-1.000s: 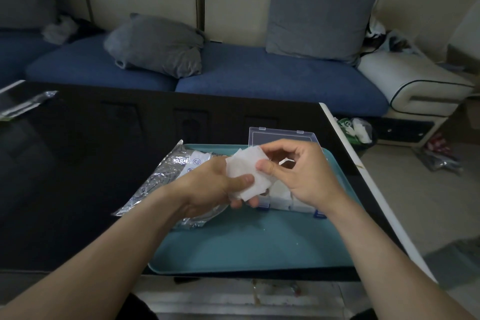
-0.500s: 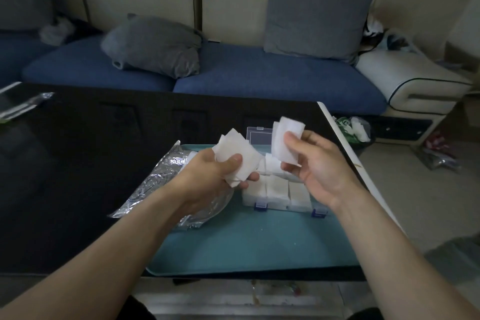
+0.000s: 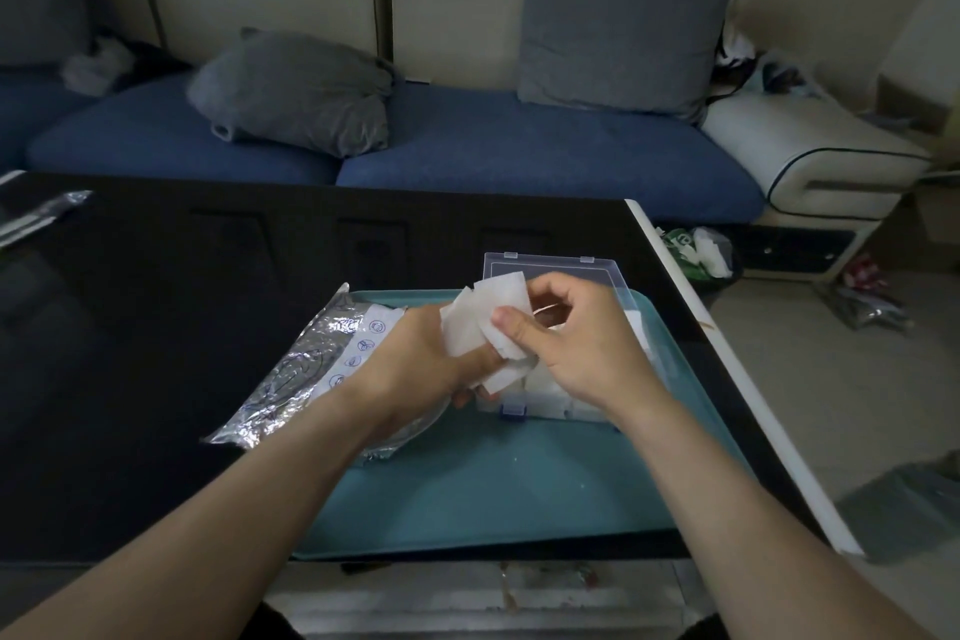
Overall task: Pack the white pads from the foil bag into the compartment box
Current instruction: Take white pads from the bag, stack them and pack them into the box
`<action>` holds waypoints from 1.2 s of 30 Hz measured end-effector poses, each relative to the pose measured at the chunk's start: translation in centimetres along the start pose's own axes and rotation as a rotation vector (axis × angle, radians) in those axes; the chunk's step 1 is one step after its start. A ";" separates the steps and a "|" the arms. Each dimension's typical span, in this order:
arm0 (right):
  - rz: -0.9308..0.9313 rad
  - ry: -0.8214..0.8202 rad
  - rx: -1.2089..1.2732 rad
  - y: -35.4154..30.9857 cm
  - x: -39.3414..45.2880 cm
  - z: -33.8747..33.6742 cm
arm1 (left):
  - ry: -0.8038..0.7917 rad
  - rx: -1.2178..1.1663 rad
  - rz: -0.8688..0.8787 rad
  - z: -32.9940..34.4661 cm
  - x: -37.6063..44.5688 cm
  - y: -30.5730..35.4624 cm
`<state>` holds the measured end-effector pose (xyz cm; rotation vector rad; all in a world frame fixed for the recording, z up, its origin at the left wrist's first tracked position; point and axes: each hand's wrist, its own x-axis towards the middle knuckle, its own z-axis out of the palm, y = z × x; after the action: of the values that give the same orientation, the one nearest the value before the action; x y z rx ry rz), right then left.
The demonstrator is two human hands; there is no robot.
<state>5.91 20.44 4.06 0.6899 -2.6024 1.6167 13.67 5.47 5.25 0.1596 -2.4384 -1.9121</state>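
White pads (image 3: 470,327) are held above the teal tray (image 3: 493,494), gripped by the left hand (image 3: 415,364) and pinched by the right hand (image 3: 576,343). The compartment box (image 3: 550,403) is largely hidden behind both hands; the foil bag (image 3: 306,369) lies at the tray's left edge.

We are losing most of the compartment box (image 3: 540,404) behind both hands; its compartments are staying hidden. The left hand (image 3: 415,359) is covering the foil bag's (image 3: 301,369) mouth.
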 end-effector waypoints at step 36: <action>0.330 0.043 0.672 -1.4 -0.7 1.4 | 0.330 -0.676 -0.081 1.4 0.4 1.1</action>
<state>7.39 18.98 4.41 0.2073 -2.2000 2.6063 13.05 7.02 5.97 0.4973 -1.5090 -2.3855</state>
